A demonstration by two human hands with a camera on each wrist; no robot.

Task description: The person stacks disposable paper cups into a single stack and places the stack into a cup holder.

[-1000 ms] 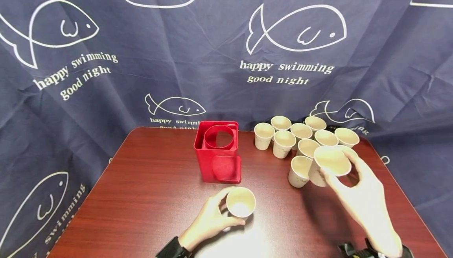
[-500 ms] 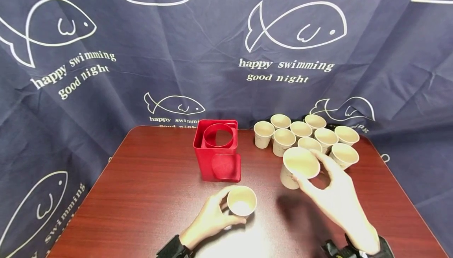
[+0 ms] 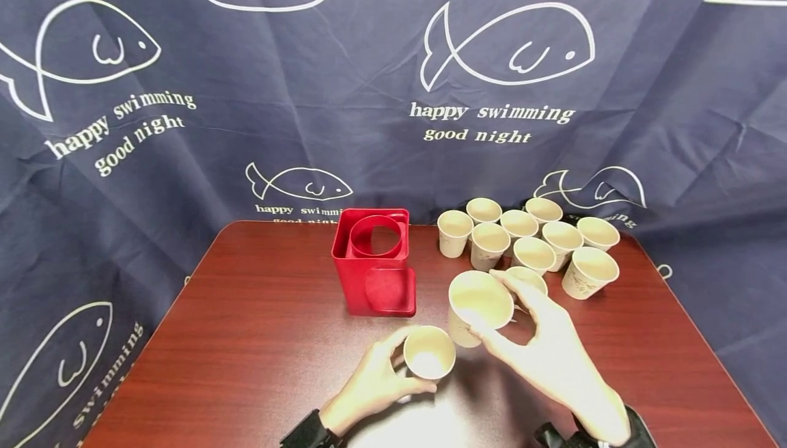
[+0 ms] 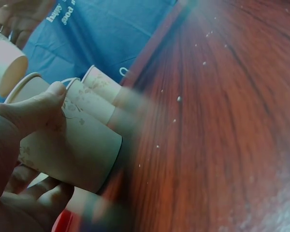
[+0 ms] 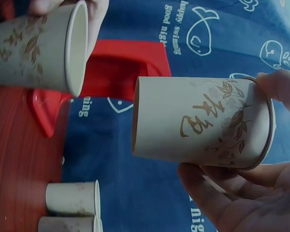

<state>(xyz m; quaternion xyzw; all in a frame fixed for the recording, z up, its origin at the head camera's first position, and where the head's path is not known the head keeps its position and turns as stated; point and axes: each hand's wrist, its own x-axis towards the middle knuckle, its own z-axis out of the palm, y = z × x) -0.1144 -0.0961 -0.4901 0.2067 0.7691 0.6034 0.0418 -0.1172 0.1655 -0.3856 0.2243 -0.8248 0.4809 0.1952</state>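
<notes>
Near the front of the table, my left hand (image 3: 378, 381) holds a paper cup (image 3: 430, 365) upright, thumb and fingers round its sides. In the left wrist view this same paper cup (image 4: 72, 145) shows its pale wall between thumb and fingers. My right hand (image 3: 553, 356) grips a second paper cup (image 3: 465, 328) near its rim, slightly tilted, above the table and just right of the first. Brown floral print and lettering mark the right hand's paper cup (image 5: 203, 121) in the right wrist view. Both cups' mouths face up, and their insides look bare.
Several more paper cups (image 3: 589, 272) stand grouped at the back right of the brown table (image 3: 246, 352). One of them is partly hidden behind my right hand. A red square container (image 3: 371, 284) with a round ring stands at the back middle. A blue fish-print curtain (image 3: 344, 93) hangs behind.
My right hand has carried its paper cup leftward from the group, toward the cup in my left hand. My left hand has stayed almost still.
</notes>
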